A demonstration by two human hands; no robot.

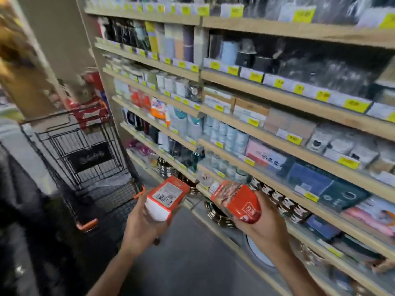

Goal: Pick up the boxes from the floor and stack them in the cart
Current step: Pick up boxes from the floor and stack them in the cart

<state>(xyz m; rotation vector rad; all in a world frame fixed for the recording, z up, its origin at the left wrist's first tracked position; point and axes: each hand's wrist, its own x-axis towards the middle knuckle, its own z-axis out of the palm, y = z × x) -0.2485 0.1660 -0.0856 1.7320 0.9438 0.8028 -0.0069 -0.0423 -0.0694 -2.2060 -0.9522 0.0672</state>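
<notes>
In the shop aisle, head view: two orange-red boxes held in the air between cart and shelving, one per hand. Left hand (145, 227) holds the left box (165, 198) from below, fingers curled round its underside; white barcode label faces up, white end toward the camera, long axis pointing away and up to the right. Right hand (259, 227) grips the right box (236, 200), fingers wrapped round its near end; long axis runs up and to the left, pictured face toward the left box. The boxes are near each other, not touching. Black wire cart (85, 159) stands to the left, orange corner caps visible. Wooden shelves (277, 124) of goods with yellow price tags fill the right. Frame is motion-blurred.
</notes>
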